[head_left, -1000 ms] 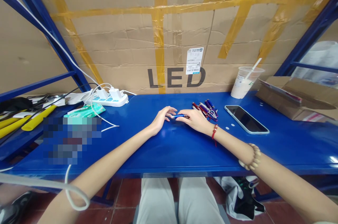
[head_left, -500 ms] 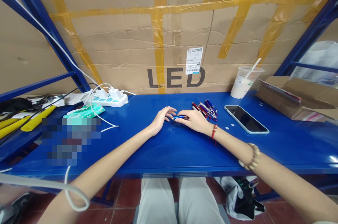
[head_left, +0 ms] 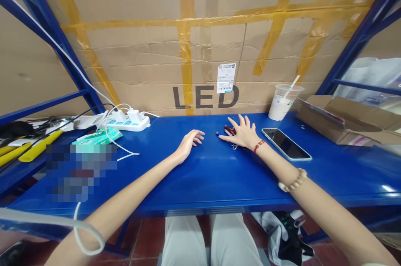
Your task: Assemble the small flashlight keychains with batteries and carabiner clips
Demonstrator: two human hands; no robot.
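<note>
My right hand (head_left: pixel 242 132) is spread wide over a small pile of slim metallic items (head_left: pixel 229 130), red and silver ones showing at its edge; most of the pile is hidden beneath it. By the thumb lies a small blue item (head_left: pixel 218 134), partly covered. My left hand (head_left: pixel 189 145) rests on the blue table (head_left: pixel 194 182) left of the pile, fingers slightly curled and apart, with nothing in it.
A phone (head_left: pixel 286 145), a lidded cup with a straw (head_left: pixel 281 105) and an open cardboard box (head_left: pixel 341 122) stand right. Left are a power strip (head_left: pixel 134 125), white cables, a green packet (head_left: pixel 100 136) and yellow-handled tools (head_left: pixel 40 147). A large carton (head_left: pixel 140 65) stands behind.
My right hand has moved right and away from my left hand, onto the pile, and its fingers have opened from around the blue item. The view has shifted slightly.
</note>
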